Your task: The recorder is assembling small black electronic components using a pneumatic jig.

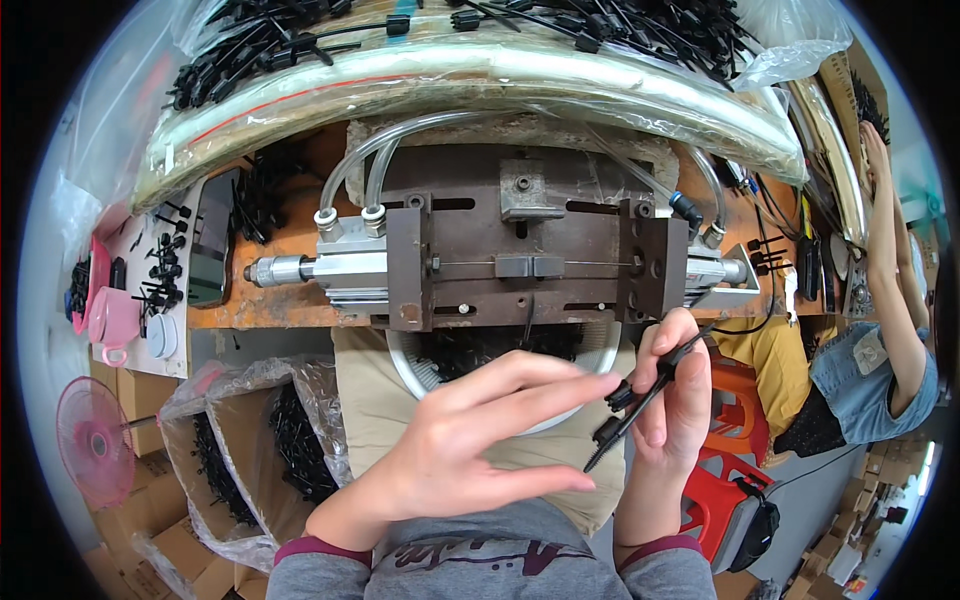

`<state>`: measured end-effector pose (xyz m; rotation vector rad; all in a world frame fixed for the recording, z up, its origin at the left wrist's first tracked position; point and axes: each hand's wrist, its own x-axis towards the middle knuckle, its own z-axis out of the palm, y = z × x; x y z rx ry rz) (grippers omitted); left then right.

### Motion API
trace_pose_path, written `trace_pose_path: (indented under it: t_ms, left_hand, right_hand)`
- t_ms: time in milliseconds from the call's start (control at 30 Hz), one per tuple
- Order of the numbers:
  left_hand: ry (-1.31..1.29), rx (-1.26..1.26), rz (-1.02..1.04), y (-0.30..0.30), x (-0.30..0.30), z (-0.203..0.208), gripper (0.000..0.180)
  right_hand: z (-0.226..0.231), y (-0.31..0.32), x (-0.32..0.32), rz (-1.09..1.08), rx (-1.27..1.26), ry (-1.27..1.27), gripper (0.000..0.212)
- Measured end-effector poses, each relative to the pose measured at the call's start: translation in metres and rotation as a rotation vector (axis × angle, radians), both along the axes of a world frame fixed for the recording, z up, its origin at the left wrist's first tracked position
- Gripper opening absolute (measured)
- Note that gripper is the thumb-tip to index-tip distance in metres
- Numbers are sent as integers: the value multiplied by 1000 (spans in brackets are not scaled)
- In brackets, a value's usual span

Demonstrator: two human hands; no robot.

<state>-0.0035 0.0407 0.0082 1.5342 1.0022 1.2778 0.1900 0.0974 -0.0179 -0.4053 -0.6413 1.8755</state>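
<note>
L hand [450, 435] is spread, thumb well apart from fingers, nothing visibly held; fingertips v. near black stemmed parts [609, 432], contact unclear. Parts sit just R of it, pinched btwn thumb & fingers of R hand [672, 425]. Step looks like arranging or passing across; next move prob. calls for L fingers closing while R steadies.

landmark: brown wooden workbench [240, 314]. left of bench: pale side table [145, 345] just beside it; below table height, pink fan [97, 440] near cardboard boxes [145, 495]. right of bench, lower down: red plastic stools [712, 508], grey floor [800, 490]; farther right of bench, stacked cartons [903, 458], bright light [928, 466].
</note>
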Motion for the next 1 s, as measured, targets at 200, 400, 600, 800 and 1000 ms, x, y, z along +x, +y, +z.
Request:
trace_pose_path:
  t_ms: [200,400,600,800,1000]
  left_hand:
    - [37,123,15,5,5,-10,48]
    - [46,29,71,-3,1,-11,38]
    - [-163,-79,33,-14,-17,-6,37]
    - [348,210,300,-4,-6,-19,38]
    - [856,424,453,15,2,-36,27]
  right_hand:
    - [-3,-3,-8,58,-8,-6,25]
    - [-2,-4,-10,43,-37,-45,24]
    - [3,1,2,-274,90,-146,25]
    - [8,0,5,-608,294,-373,23]
    - [13,-9,-2,-653,454,-645,26]
